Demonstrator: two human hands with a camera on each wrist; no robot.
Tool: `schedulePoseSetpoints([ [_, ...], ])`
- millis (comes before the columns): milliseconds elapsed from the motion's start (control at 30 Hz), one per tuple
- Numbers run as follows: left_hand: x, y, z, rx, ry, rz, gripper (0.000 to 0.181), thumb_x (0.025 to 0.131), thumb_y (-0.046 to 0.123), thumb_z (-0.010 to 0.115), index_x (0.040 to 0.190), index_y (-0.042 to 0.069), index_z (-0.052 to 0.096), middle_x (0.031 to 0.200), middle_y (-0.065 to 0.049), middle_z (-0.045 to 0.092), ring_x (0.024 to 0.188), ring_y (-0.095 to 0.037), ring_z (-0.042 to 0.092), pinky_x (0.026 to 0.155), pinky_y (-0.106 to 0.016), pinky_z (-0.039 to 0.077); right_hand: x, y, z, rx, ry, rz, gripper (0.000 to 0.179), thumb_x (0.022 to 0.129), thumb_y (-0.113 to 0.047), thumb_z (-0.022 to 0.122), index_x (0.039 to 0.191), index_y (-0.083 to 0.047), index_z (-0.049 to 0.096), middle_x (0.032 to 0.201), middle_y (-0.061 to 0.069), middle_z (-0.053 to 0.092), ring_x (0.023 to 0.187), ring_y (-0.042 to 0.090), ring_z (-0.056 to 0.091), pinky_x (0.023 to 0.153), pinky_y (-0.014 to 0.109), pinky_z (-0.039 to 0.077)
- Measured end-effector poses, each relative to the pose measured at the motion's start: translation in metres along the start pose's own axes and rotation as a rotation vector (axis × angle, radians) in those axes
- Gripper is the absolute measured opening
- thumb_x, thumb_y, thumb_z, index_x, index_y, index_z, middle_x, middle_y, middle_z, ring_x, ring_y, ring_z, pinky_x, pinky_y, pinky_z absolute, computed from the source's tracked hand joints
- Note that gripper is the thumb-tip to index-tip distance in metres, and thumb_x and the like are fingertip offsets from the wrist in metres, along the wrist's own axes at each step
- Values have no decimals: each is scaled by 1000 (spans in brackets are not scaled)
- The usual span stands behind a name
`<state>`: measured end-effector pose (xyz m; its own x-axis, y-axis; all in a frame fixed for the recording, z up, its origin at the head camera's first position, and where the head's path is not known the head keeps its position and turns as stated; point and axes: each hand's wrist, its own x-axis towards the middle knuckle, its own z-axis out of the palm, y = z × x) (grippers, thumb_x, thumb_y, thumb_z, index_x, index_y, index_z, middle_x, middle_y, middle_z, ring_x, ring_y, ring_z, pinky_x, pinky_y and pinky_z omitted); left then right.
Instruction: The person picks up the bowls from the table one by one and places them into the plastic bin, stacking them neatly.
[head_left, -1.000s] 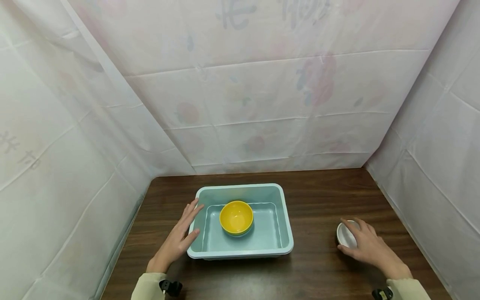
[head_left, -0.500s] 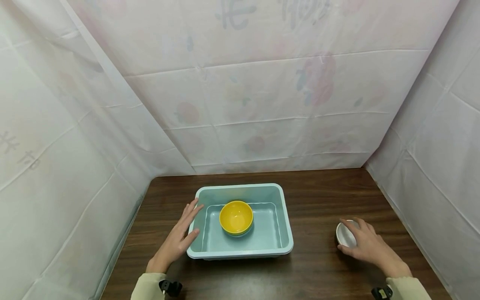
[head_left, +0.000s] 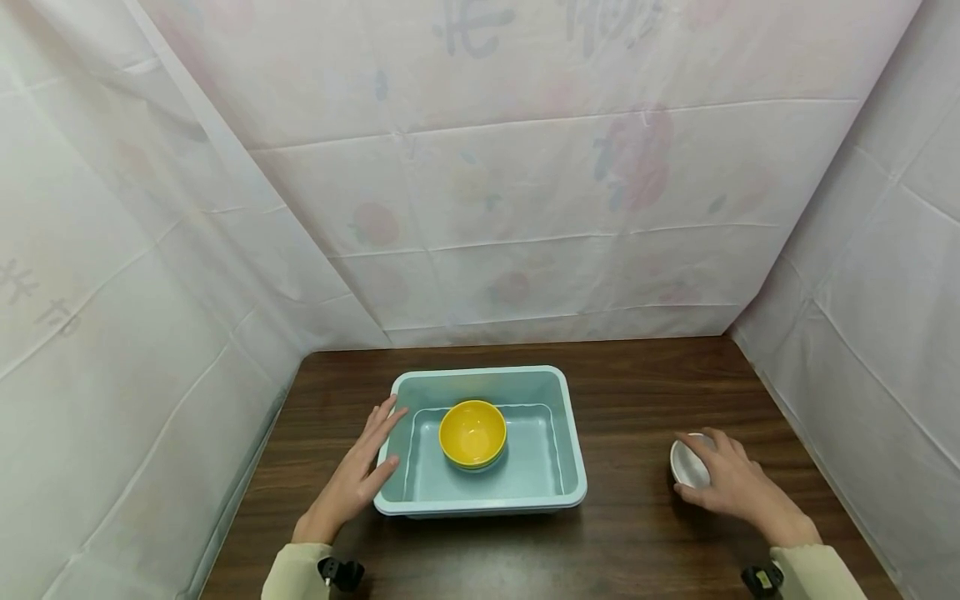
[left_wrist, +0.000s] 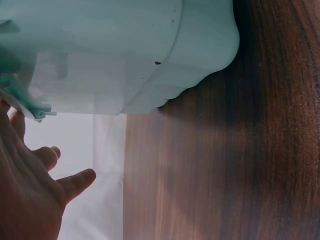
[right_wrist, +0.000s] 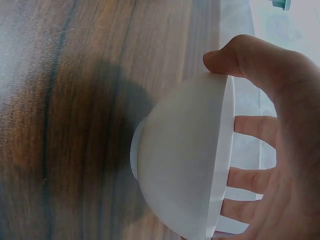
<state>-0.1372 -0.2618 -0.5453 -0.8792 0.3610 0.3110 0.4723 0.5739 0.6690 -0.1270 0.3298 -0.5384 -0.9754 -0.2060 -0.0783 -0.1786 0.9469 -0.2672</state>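
My right hand (head_left: pixel 735 487) holds a white bowl (head_left: pixel 688 467) by its rim, at the right side of the table. In the right wrist view the bowl (right_wrist: pixel 185 155) shows its smooth outside and small foot, with the thumb on the rim's near edge and the fingers reaching across the opening. A shadow lies under it; contact with the table cannot be told. At the left rim of a pale blue-green plastic basin (head_left: pixel 480 505), my left hand (head_left: pixel 352 479) rests with its fingers fairly straight. Inside the basin stands a yellow bowl (head_left: pixel 472 433), which seems stacked on another.
The dark wooden table (head_left: pixel 615 542) runs back to a white printed cloth (head_left: pixel 540 250) hanging behind it. Similar cloth walls (head_left: pixel 877 333) stand on the left and right. A small black device (head_left: pixel 341 575) is strapped at each wrist.
My right hand and the white bowl have shifted slightly up and left in the head view, and the bowl's tilt differs a little. The left hand and the basin look the same.
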Motion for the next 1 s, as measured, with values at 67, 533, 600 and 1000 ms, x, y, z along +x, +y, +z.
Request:
schedulePoseSetpoints([
  [67,0,0,0,4,0,2,65,101,16,58,162,19,35,173,-7,17,161,-36,7,122,-72,14,1,-1,-2,-5,0,-8,81,80,-47,83,146,-10,53,141,39,43,122,69,44,72,80,46],
  [533,2,2,-1,11,-10,17,65,101,18,58,162,20,34,173,-8,17,161,-29,6,131,-33,3,6,-11,-14,-31,31,-45,80,80,-46,82,146,-12,54,141,37,44,122,67,46,70,77,48],
  [600,2,1,-1,11,-6,18,66,101,17,58,162,22,34,173,-8,17,161,-29,6,129,-26,1,7,-13,-14,-29,40,-54,78,80,-45,82,146,-12,54,141,37,45,121,67,47,70,76,48],
  [1000,0,1,0,5,-2,17,65,101,13,58,161,14,36,173,-8,17,161,-32,6,131,-44,5,15,-34,-23,-27,84,-118,75,81,-45,83,144,-16,57,143,35,46,125,64,47,74,77,48],
])
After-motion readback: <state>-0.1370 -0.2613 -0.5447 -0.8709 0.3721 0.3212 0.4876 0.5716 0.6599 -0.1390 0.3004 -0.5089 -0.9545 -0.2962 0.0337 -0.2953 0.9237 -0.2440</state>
